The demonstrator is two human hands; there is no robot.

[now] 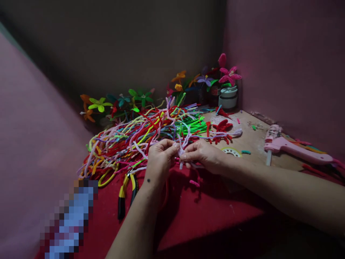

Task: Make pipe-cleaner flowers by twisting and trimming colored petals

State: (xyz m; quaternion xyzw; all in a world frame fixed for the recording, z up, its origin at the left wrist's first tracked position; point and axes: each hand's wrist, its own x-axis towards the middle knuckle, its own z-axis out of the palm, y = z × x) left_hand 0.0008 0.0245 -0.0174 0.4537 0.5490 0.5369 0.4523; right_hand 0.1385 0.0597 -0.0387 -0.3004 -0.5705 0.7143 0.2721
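While flower [229, 75] in pot [228, 101], stem [181, 151] handheld.

The single head-worn camera looks forward and down from just above the person's forearms, close on the left hand [159, 158] and right hand [203, 154], facing the pipe-cleaner heap [134, 138] and the wall corner [225, 43] beyond it.

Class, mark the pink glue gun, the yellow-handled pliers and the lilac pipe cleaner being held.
pink glue gun [296, 150]: head view, on its handle.
yellow-handled pliers [122, 196]: head view, on one handle.
lilac pipe cleaner [181, 151]: head view, on the pinched middle stretch.
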